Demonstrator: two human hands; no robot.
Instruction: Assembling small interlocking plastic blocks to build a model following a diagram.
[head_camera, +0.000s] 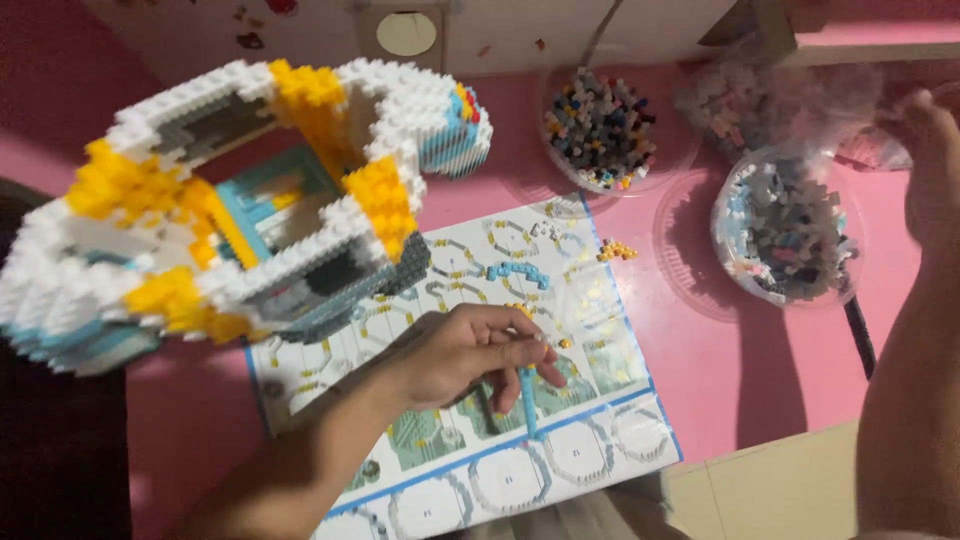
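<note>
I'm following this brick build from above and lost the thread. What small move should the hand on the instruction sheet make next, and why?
Probably lift the left hand with the light blue tool it grips off the instruction sheet. It covers several diagrams, and the loose yellow pieces sit beyond the fingers near the sheet's edge.

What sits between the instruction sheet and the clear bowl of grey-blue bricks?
Head view: mostly bare pink table, an empty clear lid lying flat by the bowl of grey-blue bricks, and a small cluster of loose yellow bricks at the instruction sheet edge.
</note>
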